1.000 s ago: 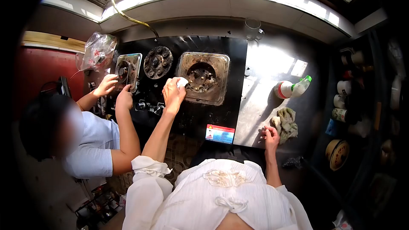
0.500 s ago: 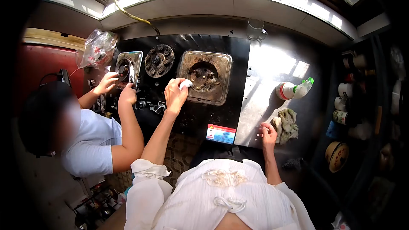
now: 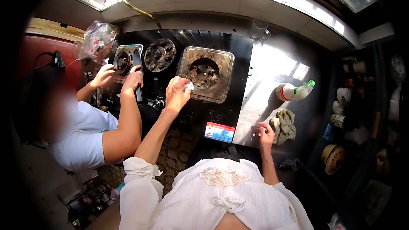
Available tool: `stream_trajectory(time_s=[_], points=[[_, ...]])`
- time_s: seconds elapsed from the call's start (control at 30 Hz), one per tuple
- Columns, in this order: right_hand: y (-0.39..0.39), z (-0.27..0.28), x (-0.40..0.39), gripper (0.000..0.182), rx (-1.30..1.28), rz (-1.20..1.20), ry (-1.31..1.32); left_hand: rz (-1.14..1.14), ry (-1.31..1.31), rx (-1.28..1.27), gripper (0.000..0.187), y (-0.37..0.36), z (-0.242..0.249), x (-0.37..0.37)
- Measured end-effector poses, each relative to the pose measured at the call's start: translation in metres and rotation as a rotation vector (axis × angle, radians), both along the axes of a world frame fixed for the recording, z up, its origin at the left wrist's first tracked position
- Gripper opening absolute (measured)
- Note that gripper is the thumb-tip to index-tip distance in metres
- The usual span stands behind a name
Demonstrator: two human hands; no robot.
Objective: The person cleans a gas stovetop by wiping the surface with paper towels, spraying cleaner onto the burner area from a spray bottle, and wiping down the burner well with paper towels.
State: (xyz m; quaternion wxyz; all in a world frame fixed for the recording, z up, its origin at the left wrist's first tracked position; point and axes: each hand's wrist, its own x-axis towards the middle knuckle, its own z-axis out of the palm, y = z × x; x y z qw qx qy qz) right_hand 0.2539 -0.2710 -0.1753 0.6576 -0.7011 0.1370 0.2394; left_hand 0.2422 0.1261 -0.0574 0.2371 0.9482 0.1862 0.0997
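My left hand [image 3: 176, 94] is closed on a small white wad [image 3: 189, 86] at the left rim of the grimy square metal burner tray [image 3: 228, 74]. A round black burner plate [image 3: 160, 55] lies to the left of that tray. My right hand [image 3: 266, 134] rests at the metal counter [image 3: 255, 102] with its fingers loosely bent and apart, close beside a crumpled dirty cloth [image 3: 283, 127]. Behind the cloth, a white spray bottle with a green nozzle [image 3: 294, 90] lies on its side.
At the left, a co-worker [image 3: 91, 132] holds a dark flat tool [image 3: 137, 74] by a smaller burner tray [image 3: 122, 61]. A plastic bag [image 3: 99, 40], a glass mug [image 3: 258, 30], a warning label [image 3: 219, 132] and a shelf of containers [image 3: 341, 108] surround the worktop.
My left hand stays by the tray's left rim, its grip turned slightly. The co-worker's hand has moved up, and the dark tool now shows more clearly. The view has shifted slightly.
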Motion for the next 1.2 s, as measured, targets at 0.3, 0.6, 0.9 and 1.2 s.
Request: stream_trajectory(time_s=[0.3,0.6,0.9,1.2], points=[[-0.009,-0.01,-0.015,0.016,0.009,-0.059,-0.004,0.163,-0.062,0.008,0.018,-0.055,-0.023,-0.021],[0.001,-0.004,-0.009,0.015,0.02,-0.025,0.007,0.025,-0.103,-0.112,0.019,-0.098,-0.023,0.002],[-0.014,0.013,-0.016,0.017,-0.076,-0.13,-0.014,-0.154,-0.209,-0.055,0.015,-0.074,-0.02,0.102],[-0.022,-0.004,-0.037,0.017,-0.097,-0.151,0.055,-0.355,-0.148,-0.072,0.012,-0.087,-0.016,0.042]])
